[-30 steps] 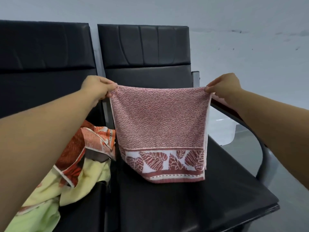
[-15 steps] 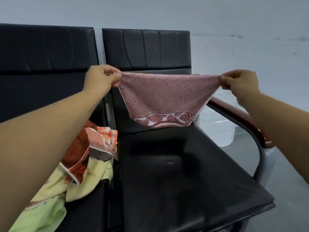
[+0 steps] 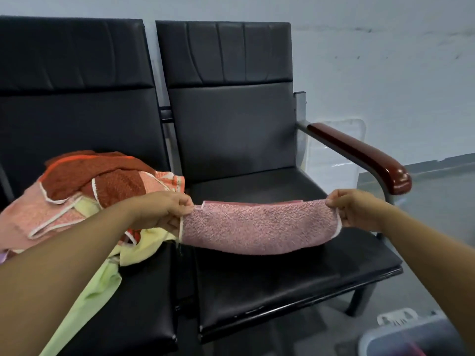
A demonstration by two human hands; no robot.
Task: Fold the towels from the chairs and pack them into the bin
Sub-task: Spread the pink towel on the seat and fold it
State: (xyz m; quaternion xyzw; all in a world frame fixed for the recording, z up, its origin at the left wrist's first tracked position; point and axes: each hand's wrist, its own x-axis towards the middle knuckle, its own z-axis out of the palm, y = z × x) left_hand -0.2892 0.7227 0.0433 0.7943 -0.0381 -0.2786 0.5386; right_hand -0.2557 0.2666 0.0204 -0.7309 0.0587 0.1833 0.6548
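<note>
Down in the near right corner the pale plastic bin [image 3: 370, 340] is waiting on the floor, something reddish blurring inside it. Just beyond, both forearms are reaching out over the chairs. The left hand [image 3: 164, 211] is pinching one short end of the pink towel [image 3: 257, 227] and the right hand [image 3: 352, 209] is pinching the other, fingers curled tight on the cloth. The towel is hanging between them as a long folded band, sagging low over the black seat [image 3: 282, 286]. I cannot tell whether its belly is touching.

Here is the danger, by my reading. The layers are looking slightly uneven along the far edge, so if either pinch is loosening, the fold is likely sliding apart. The left end is also sitting right beside the pile of loose towels [image 3: 84, 196], red, peach and pale green, and could be snagging one. That green cloth is already trailing off the front of the left seat.

The seats are looking like smooth, glossy black padding, slippery for a half-made fold. Further back, two black backrests are standing side by side, a dark red armrest [image 3: 359, 155] is curving down on the right, and a clear plastic container [image 3: 334, 150] is leaning against the scuffed pale wall [image 3: 385, 60].
</note>
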